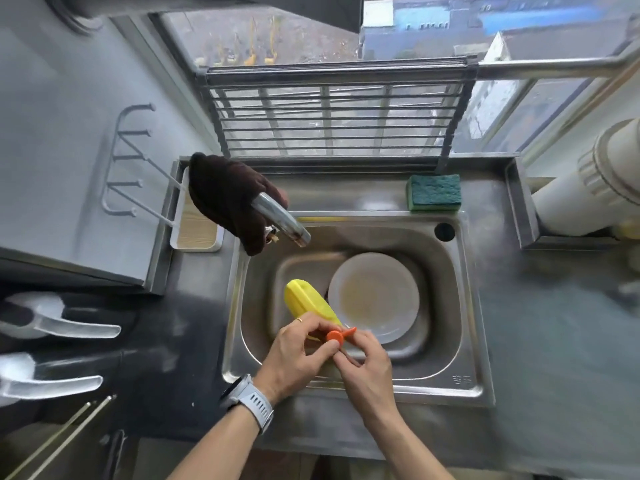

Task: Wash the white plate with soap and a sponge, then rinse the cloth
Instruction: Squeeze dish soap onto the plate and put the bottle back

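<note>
Both hands met over the sink (pixel 464 306): left hand (pixel 294 358) gripped the yellow soap bottle (pixel 308 301), right hand (pixel 363 362) pinched its orange cap (pixel 337 336). White plate (pixel 374 296) lay in the basin.

**What you are wearing at the sink**

You are working with both forearms bare, no sleeve showing on either arm up to the near edge of the view. Your left hand (pixel 294 358) is wearing a thin gold-coloured ring (pixel 299 320) on one finger. Around your left wrist you are wearing a watch (pixel 247 398): a dark round case with a pale grey rim, sitting on a light grey strap that is showing a row of small slots along its length. Your right hand (pixel 363 358) and wrist are wearing nothing that can be seen.
</note>
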### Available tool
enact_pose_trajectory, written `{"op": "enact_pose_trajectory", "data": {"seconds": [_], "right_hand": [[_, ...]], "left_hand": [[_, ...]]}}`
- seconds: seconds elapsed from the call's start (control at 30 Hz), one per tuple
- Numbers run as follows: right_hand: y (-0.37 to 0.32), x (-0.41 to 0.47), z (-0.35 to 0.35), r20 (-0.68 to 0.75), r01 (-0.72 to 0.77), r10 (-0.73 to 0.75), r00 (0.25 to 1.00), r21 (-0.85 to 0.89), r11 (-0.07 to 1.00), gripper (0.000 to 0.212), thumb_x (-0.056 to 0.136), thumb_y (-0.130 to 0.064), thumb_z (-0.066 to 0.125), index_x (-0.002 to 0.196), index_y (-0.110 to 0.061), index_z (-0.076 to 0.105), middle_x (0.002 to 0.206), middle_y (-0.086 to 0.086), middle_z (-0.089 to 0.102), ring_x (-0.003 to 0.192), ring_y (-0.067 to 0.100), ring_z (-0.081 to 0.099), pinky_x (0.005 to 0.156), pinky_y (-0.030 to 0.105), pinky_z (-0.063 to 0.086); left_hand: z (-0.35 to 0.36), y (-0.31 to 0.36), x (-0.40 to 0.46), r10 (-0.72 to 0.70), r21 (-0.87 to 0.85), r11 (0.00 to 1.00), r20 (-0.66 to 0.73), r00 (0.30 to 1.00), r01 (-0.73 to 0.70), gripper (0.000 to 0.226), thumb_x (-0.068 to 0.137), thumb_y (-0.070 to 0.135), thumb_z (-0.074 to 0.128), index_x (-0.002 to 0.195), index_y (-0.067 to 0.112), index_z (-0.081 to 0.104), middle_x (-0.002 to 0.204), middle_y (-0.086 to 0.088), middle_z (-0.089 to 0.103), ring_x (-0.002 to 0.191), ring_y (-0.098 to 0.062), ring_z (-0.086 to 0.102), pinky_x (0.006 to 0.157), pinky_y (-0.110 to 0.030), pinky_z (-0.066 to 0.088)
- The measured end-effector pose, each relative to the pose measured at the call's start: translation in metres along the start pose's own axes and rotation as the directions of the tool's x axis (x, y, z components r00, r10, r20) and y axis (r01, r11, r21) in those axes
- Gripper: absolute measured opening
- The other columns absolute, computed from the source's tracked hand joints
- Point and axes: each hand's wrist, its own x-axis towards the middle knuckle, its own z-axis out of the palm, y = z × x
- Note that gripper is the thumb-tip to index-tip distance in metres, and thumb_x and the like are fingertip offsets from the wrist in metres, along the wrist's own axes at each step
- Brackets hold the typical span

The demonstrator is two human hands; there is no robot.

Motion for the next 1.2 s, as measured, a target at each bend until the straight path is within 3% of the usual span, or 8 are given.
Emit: {"op": "enact_pose_trajectory", "data": {"seconds": [0.13,0.27,0.5,0.83,0.97,1.03,1.13,1.2], "right_hand": [[0.0,0.006,-0.009,0.018,-0.166,0.166,0.986,0.189,0.968,0.018,0.084,-0.014,0.076,0.095,-0.027,0.078,0.1,-0.004,0.076,0.1,0.009,0.069,0.083,0.024,0.057],[0.005,0.018,-0.016,0.02,-0.255,0.261,0.965,0.304,0.918,0.017,0.084,-0.004,0.074,0.092,-0.018,0.08,0.093,0.001,0.079,0.097,0.017,0.072,0.077,0.02,0.054],[0.017,0.014,-0.016,0.093,-0.34,0.333,0.938,0.428,0.838,0.027,0.08,-0.029,0.081,0.105,-0.02,0.079,0.107,0.003,0.077,0.108,0.021,0.07,0.097,0.04,0.054],[0.014,0.009,-0.011,0.061,-0.333,0.341,0.938,0.423,0.842,0.022,0.082,-0.025,0.079,0.104,-0.023,0.079,0.106,0.0,0.078,0.106,0.018,0.071,0.097,0.047,0.055],[0.015,0.009,-0.011,0.045,-0.307,0.312,0.949,0.364,0.88,0.027,0.082,-0.027,0.08,0.108,-0.024,0.077,0.107,-0.003,0.077,0.105,0.014,0.071,0.095,0.044,0.057],[0.015,0.009,-0.009,-0.005,-0.212,0.222,0.975,0.275,0.938,0.033,0.081,-0.027,0.082,0.113,-0.023,0.074,0.11,-0.003,0.074,0.103,0.008,0.07,0.092,0.035,0.059],[0.014,0.01,-0.002,-0.072,0.001,-0.005,0.997,-0.058,0.998,0.037,0.079,-0.036,0.078,0.114,-0.027,0.067,0.109,-0.005,0.06,0.095,0.004,0.066,0.079,0.019,0.056],[0.014,0.012,0.006,-0.046,0.063,-0.082,0.996,-0.309,0.949,0.041,0.077,-0.048,0.067,0.111,-0.026,0.064,0.109,-0.007,0.055,0.092,0.01,0.063,0.079,0.024,0.054]], "left_hand": [[0.001,-0.002,0.003,-0.162,-0.124,0.98,-0.026,0.986,0.158,0.016,0.089,0.025,0.076,0.104,0.026,0.077,0.105,0.007,0.075,0.096,-0.012,0.074,0.092,-0.039,0.06],[0.005,-0.002,0.007,-0.242,-0.19,0.954,-0.036,0.97,0.231,0.019,0.086,0.027,0.078,0.105,0.024,0.08,0.104,0.005,0.076,0.094,-0.015,0.074,0.093,-0.044,0.059],[0.021,0.001,0.013,-0.248,-0.244,0.943,-0.058,0.967,0.227,0.022,0.084,0.031,0.077,0.105,0.026,0.079,0.105,0.003,0.076,0.094,-0.019,0.075,0.091,-0.048,0.061],[0.022,0.004,0.013,-0.218,-0.164,0.965,-0.075,0.973,0.204,0.017,0.088,0.023,0.077,0.104,0.03,0.079,0.104,0.006,0.073,0.094,-0.017,0.074,0.089,-0.043,0.062],[0.022,0.005,0.013,-0.231,-0.147,0.965,-0.087,0.969,0.217,0.017,0.087,0.029,0.078,0.104,0.032,0.079,0.102,0.006,0.074,0.094,-0.015,0.074,0.088,-0.044,0.062],[0.022,0.006,0.014,-0.246,-0.176,0.957,-0.072,0.967,0.23,0.019,0.085,0.033,0.078,0.104,0.033,0.079,0.103,0.003,0.075,0.096,-0.017,0.074,0.09,-0.047,0.061],[0.021,0.008,0.013,-0.266,-0.186,0.951,-0.08,0.961,0.248,0.017,0.086,0.027,0.079,0.103,0.031,0.08,0.102,0.003,0.077,0.097,-0.015,0.074,0.094,-0.044,0.059],[0.021,0.009,0.011,-0.264,-0.17,0.954,-0.095,0.96,0.245,0.015,0.087,0.023,0.08,0.1,0.028,0.08,0.101,0.004,0.078,0.096,-0.013,0.074,0.094,-0.042,0.059]]}}
